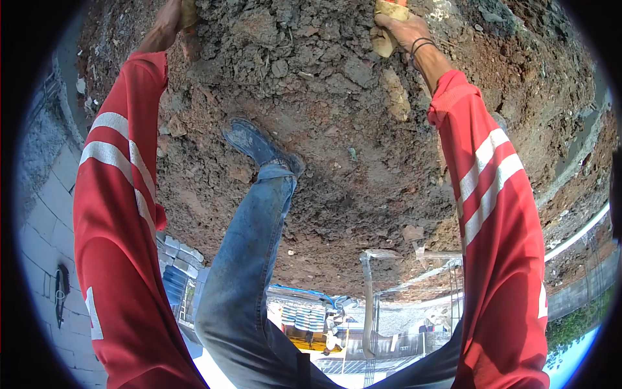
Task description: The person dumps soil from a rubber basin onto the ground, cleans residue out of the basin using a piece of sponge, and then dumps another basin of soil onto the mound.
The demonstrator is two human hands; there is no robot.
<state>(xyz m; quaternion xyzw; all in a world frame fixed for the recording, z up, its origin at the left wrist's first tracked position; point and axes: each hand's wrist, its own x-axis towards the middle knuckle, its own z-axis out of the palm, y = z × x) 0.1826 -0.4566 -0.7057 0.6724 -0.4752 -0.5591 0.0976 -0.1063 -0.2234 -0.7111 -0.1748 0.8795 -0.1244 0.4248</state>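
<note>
My right hand (pixel 407 31), with dark bands at its wrist, is closed around a tan, padded-looking handle (pixel 383 43) near the top edge. A bit of orange shows just beyond that grip. At the upper left, my left hand (pixel 170 18) is closed on a similar tan handle (pixel 188 14), though the frame edge cuts off part of the hand. What the two handles belong to lies out of view. Both arms reach forward in red sleeves with pale stripes. Under the hands lies rough, clumpy brown soil (pixel 304 71).
My dark, muddy boot (pixel 251 141) stands on the uneven soil between my arms. Grey paving blocks (pixel 58 194) run along the left side. A pale kerb-like strip (pixel 573 155) borders the soil at right. Concrete beams (pixel 368 285) with upright rods stand near the bottom.
</note>
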